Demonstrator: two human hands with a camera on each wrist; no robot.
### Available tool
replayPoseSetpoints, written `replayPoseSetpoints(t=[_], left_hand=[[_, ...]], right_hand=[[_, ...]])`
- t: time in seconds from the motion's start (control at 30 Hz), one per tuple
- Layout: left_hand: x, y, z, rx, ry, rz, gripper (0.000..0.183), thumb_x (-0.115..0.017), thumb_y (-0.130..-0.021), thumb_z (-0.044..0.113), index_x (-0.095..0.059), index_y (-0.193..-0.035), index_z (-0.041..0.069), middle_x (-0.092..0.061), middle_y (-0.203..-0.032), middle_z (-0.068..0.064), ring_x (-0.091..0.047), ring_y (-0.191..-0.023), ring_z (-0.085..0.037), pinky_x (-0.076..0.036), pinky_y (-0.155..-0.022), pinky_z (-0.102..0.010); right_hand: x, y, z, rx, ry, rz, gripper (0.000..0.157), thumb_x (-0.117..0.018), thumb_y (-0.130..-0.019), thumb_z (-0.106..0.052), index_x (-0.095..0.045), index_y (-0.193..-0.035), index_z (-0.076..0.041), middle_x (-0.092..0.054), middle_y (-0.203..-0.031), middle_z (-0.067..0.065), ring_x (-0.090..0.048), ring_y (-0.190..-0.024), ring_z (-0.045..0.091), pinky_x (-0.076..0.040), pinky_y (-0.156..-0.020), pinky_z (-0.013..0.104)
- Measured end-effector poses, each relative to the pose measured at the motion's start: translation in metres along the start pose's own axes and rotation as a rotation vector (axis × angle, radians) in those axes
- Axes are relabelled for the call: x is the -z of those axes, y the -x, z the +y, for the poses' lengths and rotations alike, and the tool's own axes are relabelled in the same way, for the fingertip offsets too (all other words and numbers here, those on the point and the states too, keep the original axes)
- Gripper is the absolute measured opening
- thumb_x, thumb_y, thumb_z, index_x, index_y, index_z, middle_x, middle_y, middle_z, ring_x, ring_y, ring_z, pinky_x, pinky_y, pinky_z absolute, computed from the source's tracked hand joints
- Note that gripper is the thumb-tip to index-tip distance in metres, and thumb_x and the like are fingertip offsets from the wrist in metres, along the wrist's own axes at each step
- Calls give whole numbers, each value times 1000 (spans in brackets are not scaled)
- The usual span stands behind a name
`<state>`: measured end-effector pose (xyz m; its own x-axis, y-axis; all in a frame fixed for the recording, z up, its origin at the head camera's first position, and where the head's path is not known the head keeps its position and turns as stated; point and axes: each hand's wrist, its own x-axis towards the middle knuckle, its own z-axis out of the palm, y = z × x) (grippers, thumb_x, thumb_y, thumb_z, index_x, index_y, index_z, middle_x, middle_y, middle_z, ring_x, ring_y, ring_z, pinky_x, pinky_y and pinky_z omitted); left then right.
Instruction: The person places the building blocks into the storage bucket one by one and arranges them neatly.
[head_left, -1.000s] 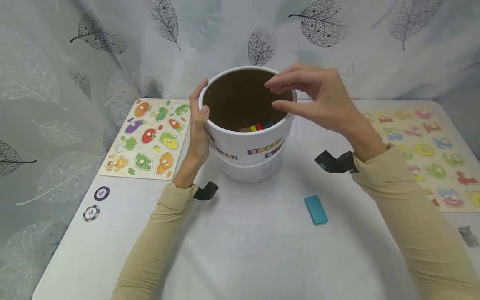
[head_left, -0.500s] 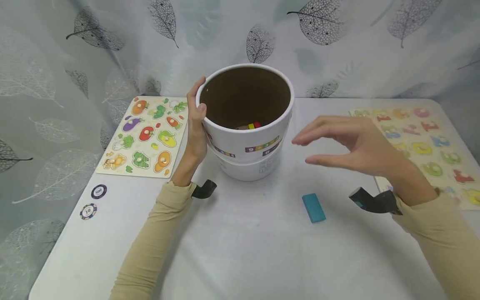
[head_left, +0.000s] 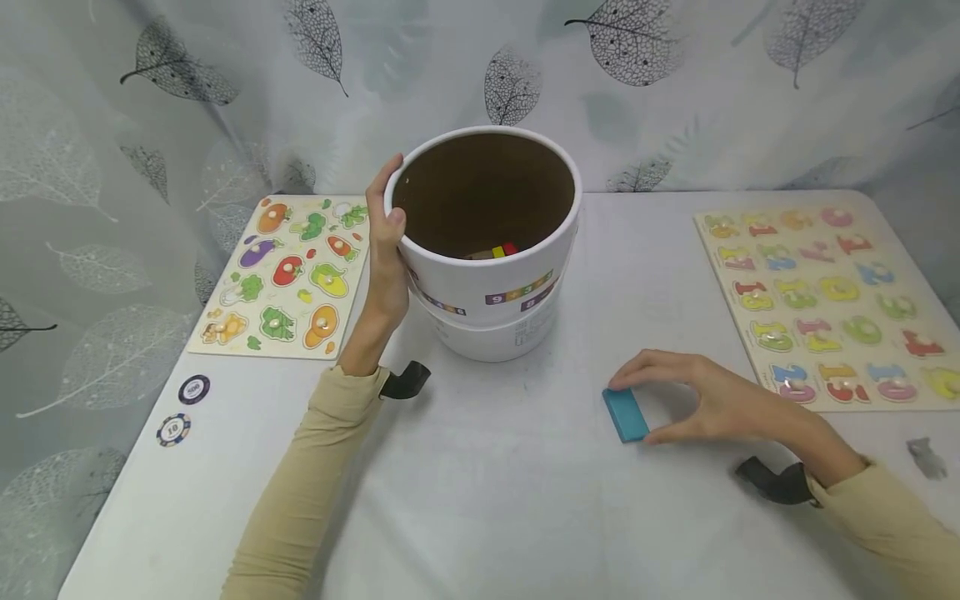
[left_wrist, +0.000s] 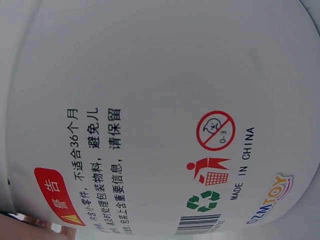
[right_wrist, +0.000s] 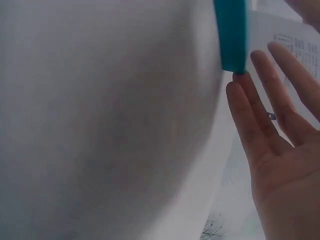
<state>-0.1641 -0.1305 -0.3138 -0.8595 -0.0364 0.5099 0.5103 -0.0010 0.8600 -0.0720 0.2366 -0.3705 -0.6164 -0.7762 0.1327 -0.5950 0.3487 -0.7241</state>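
My left hand (head_left: 387, 271) grips the left side of a white bucket (head_left: 491, 283), its thumb near the rim. The bucket leans toward me, and a few coloured pieces, one yellow (head_left: 498, 252) and one red, show low inside. Printed warnings on the bucket wall (left_wrist: 160, 75) fill the left wrist view. At the right, my right hand (head_left: 705, 400) pinches a teal rectangular block (head_left: 626, 415) by its two ends, fingers at the far end and thumb at the near one. The block lies on the white table; in the right wrist view, fingertips touch the teal block (right_wrist: 232, 37).
A vegetable puzzle board (head_left: 281, 279) lies left of the bucket, and a number puzzle board (head_left: 832, 308) is at the right. Two poker chips, one dark (head_left: 194, 389) and one pale-edged (head_left: 174, 430), lie at the left. A small grey piece (head_left: 927, 458) sits far right. A leaf-patterned curtain (head_left: 555, 50) hangs behind.
My right hand has moved from over the bucket's rim down to the teal block and now pinches it. The left hand keeps its grip on the bucket.
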Motion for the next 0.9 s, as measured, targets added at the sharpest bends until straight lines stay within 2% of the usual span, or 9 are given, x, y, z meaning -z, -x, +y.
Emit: replayPoseSetpoints(t=[0.3, 0.53, 0.7, 0.83, 0.9], left_hand=[[1, 1, 1, 0, 11, -7, 82, -44, -81, 63, -32, -150, 20, -47, -141, -5, -46, -128, -24, -36, -107, -45], [2, 1, 1, 9, -7, 3, 85, -44, -80, 68, -32, -149, 21, -47, -141, -4, -45, -127, -23, -35, -108, -49], [3, 1, -1, 6, 11, -3, 83, -44, -81, 64, -31, -150, 19, -47, -142, -5, -45, -128, -24, -34, -108, -50], [3, 1, -2, 11, 20, -10, 82, -43, -81, 62, -29, -150, 19, -46, -142, -4, -45, -128, -23, -35, -108, -45], [2, 0, -2, 13, 22, -13, 83, -44, -81, 62, -29, -151, 19, -46, -143, -4, -45, -128, -22, -35, -108, -43]], right_hand=[[-13, 0, 2, -84, 71, -20, 58, -87, -71, -27, -64, -124, -25, -58, -125, -12, -52, -114, 3, -39, -98, 10], [-11, -4, -1, -97, 138, -54, 60, -87, -70, -24, -63, -126, -26, -57, -126, -14, -52, -115, 4, -43, -98, 14], [14, -16, -10, -22, 158, 4, 63, -89, -68, -18, -64, -126, -22, -59, -127, -11, -53, -116, 2, -39, -99, 10], [49, -33, -29, 80, 149, 105, 71, -91, -62, -9, -64, -127, -18, -61, -127, -6, -55, -117, 3, -37, -100, 9], [69, -43, -41, 134, 149, 157, 75, -91, -57, -2, -64, -127, -11, -62, -128, -1, -56, -117, 6, -38, -101, 12]])
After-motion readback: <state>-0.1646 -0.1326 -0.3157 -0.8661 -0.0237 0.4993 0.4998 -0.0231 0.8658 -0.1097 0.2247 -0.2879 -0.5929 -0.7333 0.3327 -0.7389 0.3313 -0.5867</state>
